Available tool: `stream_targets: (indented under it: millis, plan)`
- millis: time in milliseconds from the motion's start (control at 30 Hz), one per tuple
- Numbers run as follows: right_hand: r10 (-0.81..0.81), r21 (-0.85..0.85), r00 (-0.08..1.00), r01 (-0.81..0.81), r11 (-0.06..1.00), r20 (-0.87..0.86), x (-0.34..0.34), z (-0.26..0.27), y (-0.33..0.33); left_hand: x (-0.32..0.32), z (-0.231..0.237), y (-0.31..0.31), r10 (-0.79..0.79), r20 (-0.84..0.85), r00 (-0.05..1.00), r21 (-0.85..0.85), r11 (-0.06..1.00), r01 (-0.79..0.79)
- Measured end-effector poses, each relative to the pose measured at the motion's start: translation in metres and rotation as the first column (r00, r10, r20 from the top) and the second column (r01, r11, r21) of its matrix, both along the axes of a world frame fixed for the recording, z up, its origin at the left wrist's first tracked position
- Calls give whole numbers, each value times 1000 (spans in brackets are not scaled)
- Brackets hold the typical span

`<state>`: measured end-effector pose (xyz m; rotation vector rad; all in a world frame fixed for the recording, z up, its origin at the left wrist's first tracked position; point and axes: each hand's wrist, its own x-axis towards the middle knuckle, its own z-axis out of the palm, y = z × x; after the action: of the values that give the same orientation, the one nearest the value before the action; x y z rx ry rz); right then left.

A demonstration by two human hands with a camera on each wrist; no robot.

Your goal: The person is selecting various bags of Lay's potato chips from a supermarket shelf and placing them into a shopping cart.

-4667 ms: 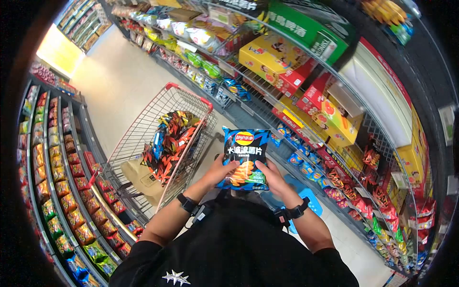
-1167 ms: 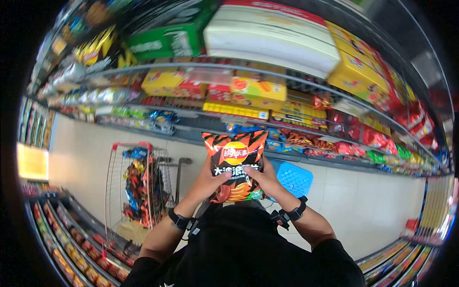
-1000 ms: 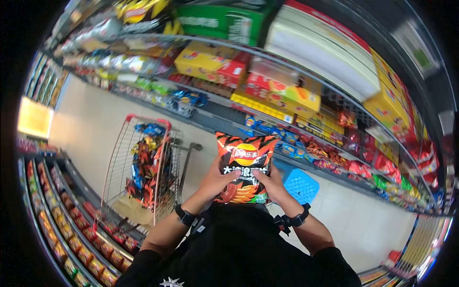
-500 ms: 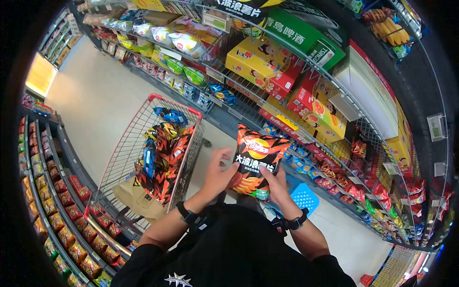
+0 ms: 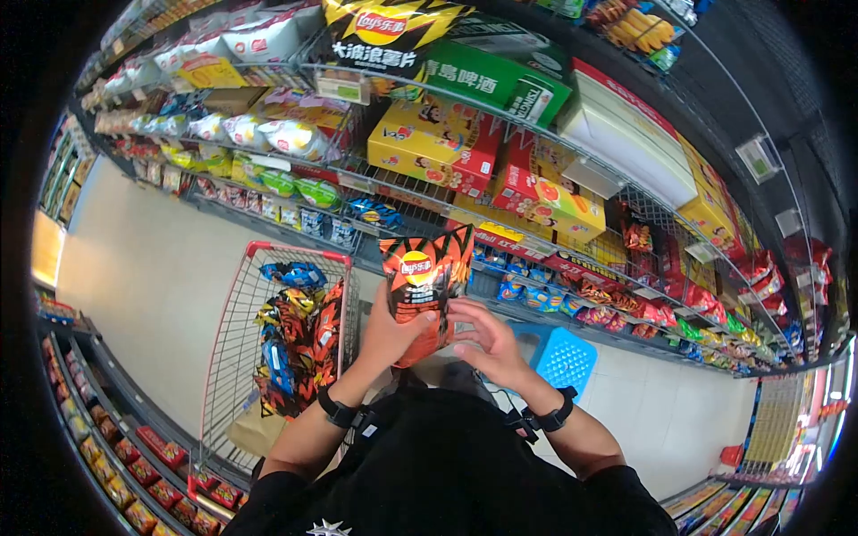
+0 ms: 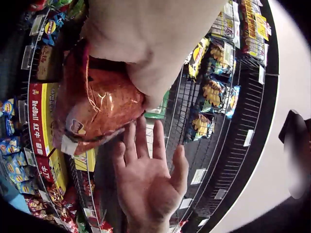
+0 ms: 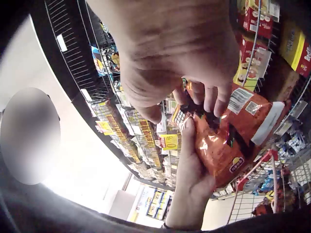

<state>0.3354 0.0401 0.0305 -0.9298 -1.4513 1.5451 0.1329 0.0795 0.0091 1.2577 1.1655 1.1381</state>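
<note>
Pale tiled floor [image 5: 134, 259] extends left and right of the blue plastic stool with a dimpled top [image 5: 566, 359]. Beyond the stool runs long, dark-grey metal wire shelving [image 5: 737, 98]. Far left of the stool are low dark racks [image 5: 107, 368] and a glowing yellow-orange panel [image 5: 48, 248].

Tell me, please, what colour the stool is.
The stool is bright blue, clearest in the head view.

Supermarket aisle; price-tagged snack shelves [image 5: 344, 87]; cart [image 5: 299, 250]
</note>
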Motion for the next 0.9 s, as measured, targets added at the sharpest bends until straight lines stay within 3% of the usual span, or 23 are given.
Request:
stream_targets:
  millis: [67, 133, 167, 200, 267, 300, 467, 533, 667, 733, 767, 800, 867, 900]
  plan:
    - [-54, 0, 997, 54, 999, 57, 9, -10, 5, -6, 1, 3, -112, 43, 993, -82, 990, 115]
    - [-436, 72, 897, 432, 899, 69, 7, -6, 12, -9, 16, 1, -171, 120, 978, -147, 971, 188]
    - [-474, 44, 878, 477, 878, -65, 4, -3, 14, -11, 19, -4, -199, 195, 960, -218, 946, 240]
    - [-475, 44, 878, 478, 877, -65, 6, -4, 13, -13, 14, -8, -200, 195, 960, -217, 946, 241]
    - [-355, -127, 926, 339, 932, -130, 12, -10, 11, -16, 2, -14, -354, 246, 902, -128, 911, 393]
    - [-305, -159, 942, 282, 946, -141, 13, -9, 10, -18, 16, -16, -385, 254, 887, -219, 871, 441]
    - [-345, -116, 936, 335, 935, -77, 2, -1, 11, -18, 6, -25, -376, 252, 892, -113, 904, 413]
    - [-332, -66, 941, 328, 942, -67, -2, -1, 11, -18, 5, -29, -333, 355, 873, -38, 928, 370]
    - [-303, -78, 952, 299, 951, -49, -9, 0, 10, -19, 2, -34, -296, 308, 904, -4, 950, 313]
    - [-325, -152, 940, 307, 939, -108, -12, -10, 8, -21, -1, -34, -235, 264, 935, -134, 951, 277]
    - [-301, -157, 950, 286, 945, -79, -12, -13, 8, -20, -6, -33, -174, 391, 904, -194, 944, 266]
    - [-318, -111, 934, 303, 946, -161, -21, -17, 14, -21, -11, -26, -159, 264, 951, -202, 955, 216]
    - [-78, -399, 997, 80, 913, 20, -16, -17, 11, -19, -24, -23, 48, 520, 853, -402, 894, 195]
    - [-110, -480, 989, 50, 876, -97, -23, -17, 8, -21, -23, -21, 64, 498, 865, -450, 872, 195]
